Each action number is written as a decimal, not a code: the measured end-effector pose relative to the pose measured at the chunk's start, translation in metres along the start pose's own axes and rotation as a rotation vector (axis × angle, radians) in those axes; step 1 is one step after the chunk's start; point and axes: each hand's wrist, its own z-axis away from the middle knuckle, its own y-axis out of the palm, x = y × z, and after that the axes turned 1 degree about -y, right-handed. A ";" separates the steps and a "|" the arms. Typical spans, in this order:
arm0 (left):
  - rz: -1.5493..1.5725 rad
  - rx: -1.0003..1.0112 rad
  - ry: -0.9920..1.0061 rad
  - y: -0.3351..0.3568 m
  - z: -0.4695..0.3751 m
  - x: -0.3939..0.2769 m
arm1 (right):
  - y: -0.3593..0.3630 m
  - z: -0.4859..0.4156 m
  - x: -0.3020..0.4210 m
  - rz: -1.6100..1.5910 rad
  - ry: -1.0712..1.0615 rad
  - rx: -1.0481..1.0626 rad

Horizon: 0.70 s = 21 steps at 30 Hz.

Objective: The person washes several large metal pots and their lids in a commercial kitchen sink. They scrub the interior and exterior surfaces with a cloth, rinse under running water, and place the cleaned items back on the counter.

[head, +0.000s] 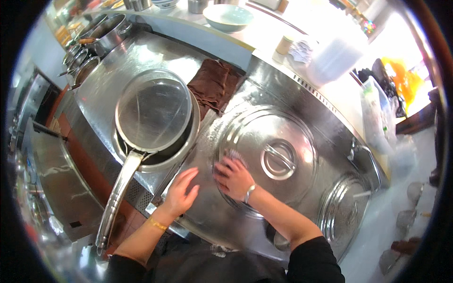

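Note:
My right hand point(233, 178) grips a metallic scouring pad point(236, 155), partly hidden by the fingers, at the left rim of a large round steel lid point(244, 134). The lid has a bar handle point(279, 156) in a recessed centre and lies over the steel stove top. My left hand point(183, 191) hovers with its fingers apart near the stove's left edge and holds nothing. Beyond it, a long-handled fine mesh strainer point(154, 109) rests across a wide metal pot point(170, 163). Folded brown cloths point(212, 81) lie behind that pot.
A smaller steel lid point(345, 212) sits at the right, below a bent metal tap point(370, 155). Steel pots point(108, 37) stand at the far left. The back ledge bears a pale green bowl point(228, 19), a small jar point(284, 45) and a plastic tub point(336, 56).

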 end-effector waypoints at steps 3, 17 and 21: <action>0.125 0.040 0.127 0.034 -0.034 -0.021 | -0.011 0.082 0.015 -0.156 0.048 -0.048; 0.682 0.192 -0.778 0.288 -0.143 -0.073 | -0.016 0.332 -0.005 -0.545 1.110 -0.519; 1.179 -0.039 -1.151 0.290 -0.157 -0.086 | -0.007 0.389 0.001 -0.701 1.304 -0.719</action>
